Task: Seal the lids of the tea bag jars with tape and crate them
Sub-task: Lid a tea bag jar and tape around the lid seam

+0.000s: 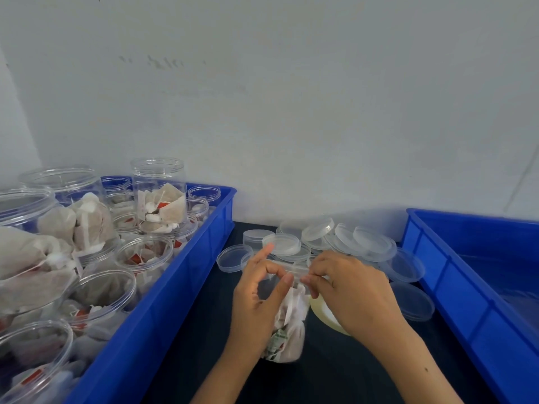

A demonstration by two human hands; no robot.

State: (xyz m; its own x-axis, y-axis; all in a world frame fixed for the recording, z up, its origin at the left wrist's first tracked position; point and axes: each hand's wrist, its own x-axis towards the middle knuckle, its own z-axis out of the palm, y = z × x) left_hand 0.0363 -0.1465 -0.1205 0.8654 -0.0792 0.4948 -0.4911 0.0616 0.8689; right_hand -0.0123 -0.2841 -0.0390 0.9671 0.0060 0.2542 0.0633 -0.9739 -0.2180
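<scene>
- Nearest, both forearms come up from the near edge of the dark table [335, 371] and meet over one jar [287, 325] of tea bags, which stands upright at the middle of the table between the two blue crates.
- The left hand [259, 290] curls round the jar's upper left side, thumb and middle finger bent toward each other across the clear wall, index finger lifted and pointing away.
- The right hand [350, 293] has its fingers curled at the jar's lid [291, 268], pinching at the rim; whether a strip of tape is between the fingertips I cannot tell, it is too clear to see.
- The tape roll [323, 314], pale yellow, lies on the table just beside the jar on its right, mostly under the right hand.
- The relation that matters: the jar's long axis is vertical and the lid seam runs round it level, directly between the hands, so tape would have to go round that seam; the right hand is nearer the roll, the left better placed to steady or turn the jar.
- Farther back, loose lids [344, 239] lie heaped toward the table's far edge.
- The left crate [175, 275] holds many open jars of tea bags; the right crate [455, 275] looks meant for sealed jars, and none shows in it.
</scene>
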